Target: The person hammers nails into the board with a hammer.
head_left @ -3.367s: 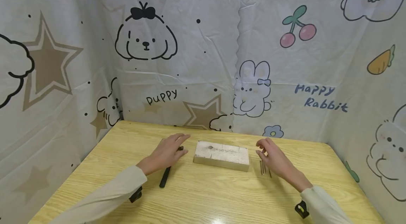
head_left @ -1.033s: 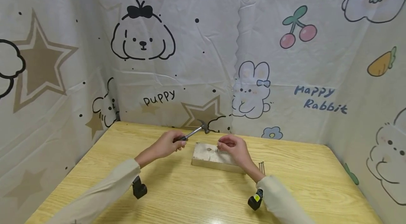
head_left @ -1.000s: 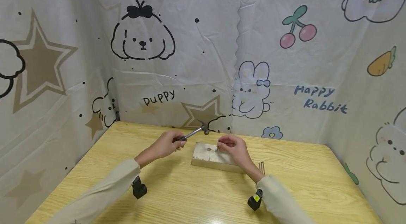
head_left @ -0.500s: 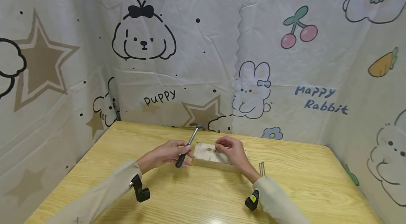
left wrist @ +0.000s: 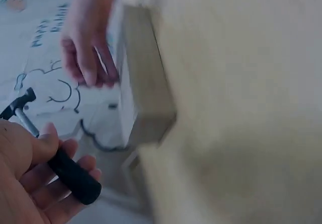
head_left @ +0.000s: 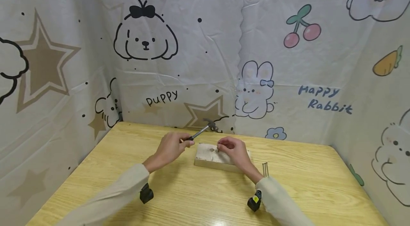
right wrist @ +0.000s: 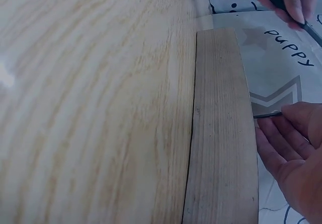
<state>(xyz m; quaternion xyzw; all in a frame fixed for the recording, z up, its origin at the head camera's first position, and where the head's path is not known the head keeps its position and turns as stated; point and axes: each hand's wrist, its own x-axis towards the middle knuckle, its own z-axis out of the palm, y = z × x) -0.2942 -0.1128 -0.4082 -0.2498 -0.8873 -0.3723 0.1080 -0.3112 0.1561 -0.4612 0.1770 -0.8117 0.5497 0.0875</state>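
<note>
My left hand (head_left: 169,149) grips a claw hammer (head_left: 201,131) by its black handle, with the metal head raised behind the wooden block (head_left: 205,162). In the left wrist view the hammer's black grip (left wrist: 75,178) lies across the curled fingers. Over the block, my right hand (head_left: 236,152) pinches a thin nail (right wrist: 266,116) between thumb and fingertips. The nail stands upright with its lower end at the block's top face; whether it has entered the wood cannot be seen. The right hand covers part of the block's right side.
Several loose nails (head_left: 265,169) lie side by side on the wooden table (head_left: 192,197), right of the block and close to the right forearm. Printed cloth curtains (head_left: 205,58) enclose the table at the back and both sides.
The left hand has picked the hammer up off the table, and its head has since swung rightward. The right hand has come from the loose nails to the block with one nail.
</note>
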